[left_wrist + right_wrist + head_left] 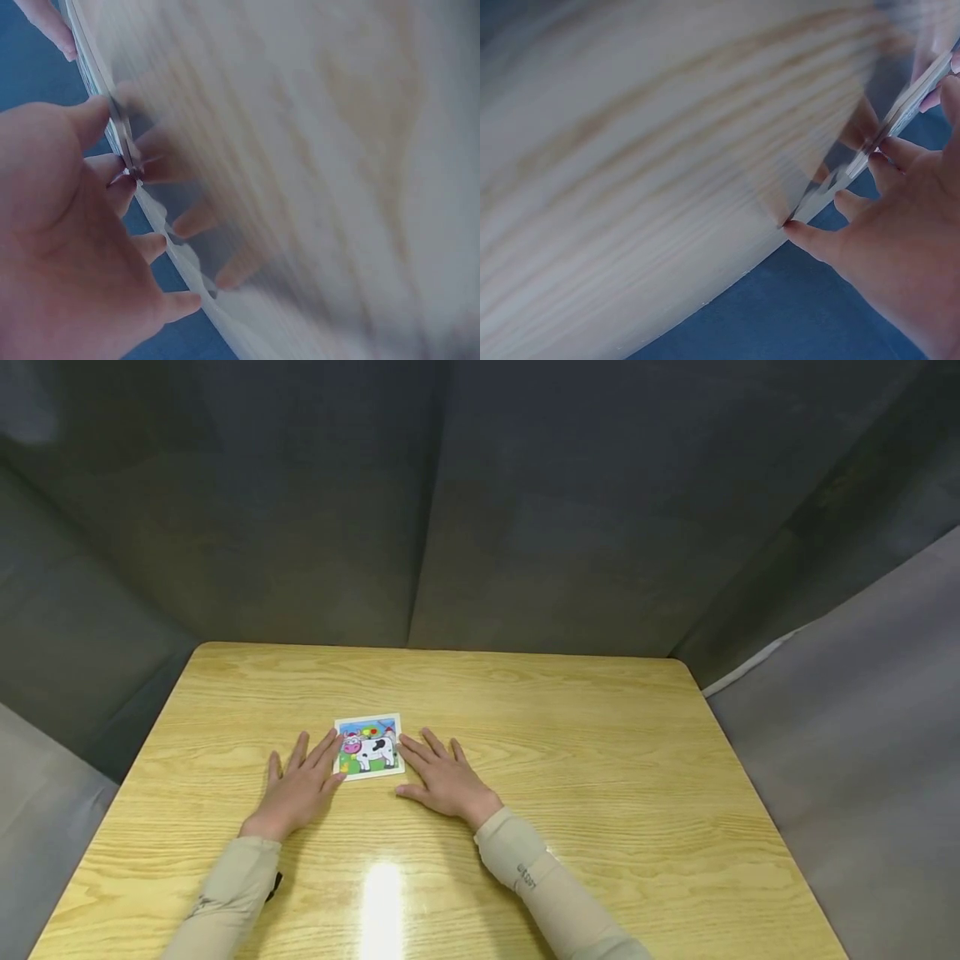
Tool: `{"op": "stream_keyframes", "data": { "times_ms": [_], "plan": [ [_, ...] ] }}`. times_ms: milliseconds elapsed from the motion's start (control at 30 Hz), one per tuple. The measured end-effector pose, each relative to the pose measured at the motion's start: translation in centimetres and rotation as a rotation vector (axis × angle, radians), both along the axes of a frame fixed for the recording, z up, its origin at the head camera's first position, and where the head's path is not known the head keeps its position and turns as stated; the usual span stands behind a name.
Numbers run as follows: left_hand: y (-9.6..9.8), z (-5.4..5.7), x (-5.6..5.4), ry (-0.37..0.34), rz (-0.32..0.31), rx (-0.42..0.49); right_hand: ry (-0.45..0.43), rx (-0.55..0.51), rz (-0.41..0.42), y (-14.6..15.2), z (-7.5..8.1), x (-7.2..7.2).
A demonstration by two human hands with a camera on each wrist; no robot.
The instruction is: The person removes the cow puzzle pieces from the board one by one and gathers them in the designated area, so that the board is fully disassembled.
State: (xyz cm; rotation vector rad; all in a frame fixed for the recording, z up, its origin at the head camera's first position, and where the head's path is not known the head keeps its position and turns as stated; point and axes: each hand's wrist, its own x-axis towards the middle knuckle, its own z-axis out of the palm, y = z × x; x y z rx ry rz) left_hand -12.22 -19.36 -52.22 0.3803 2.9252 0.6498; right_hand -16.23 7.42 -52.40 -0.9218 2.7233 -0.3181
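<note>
A small, roughly square cow picture board [377, 750] with a white border lies flat on the wooden table [570, 760]. At its left edge, my left hand [292, 793] is spread palm down, with index finger and thumb tips right at the border. My right hand [450, 783] is at the opposite side, its index fingertip by the right edge and its thumb lower down, apart from the board. Both wrist views show the hands low over the tabletop with fingers extended: the left hand [67, 225] and the right hand [900, 240]. The board appears there only edge-on.
Dark grey curtains [315, 510] hang behind the table's back edge, and lighter grey cloth [862, 727] hangs along the right side. A bright light reflection shows on the tabletop between the forearms. Beige sleeves [240, 877] cover both arms.
</note>
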Motion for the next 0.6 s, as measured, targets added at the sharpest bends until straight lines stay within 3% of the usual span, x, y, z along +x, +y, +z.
{"op": "stream_keyframes", "data": {
  "times_ms": [333, 600],
  "plan": [
    [0.1, -0.2, 0.2, 0.008, 0.012, 0.03, -0.003, 0.005, 0.015, 0.0, 0.2, 0.3],
    [1.0, 0.4, 0.8, -0.028, 0.014, 0.01, -0.027, -0.021, 0.025, 0.9, 0.6, 1.0]
  ]
}}
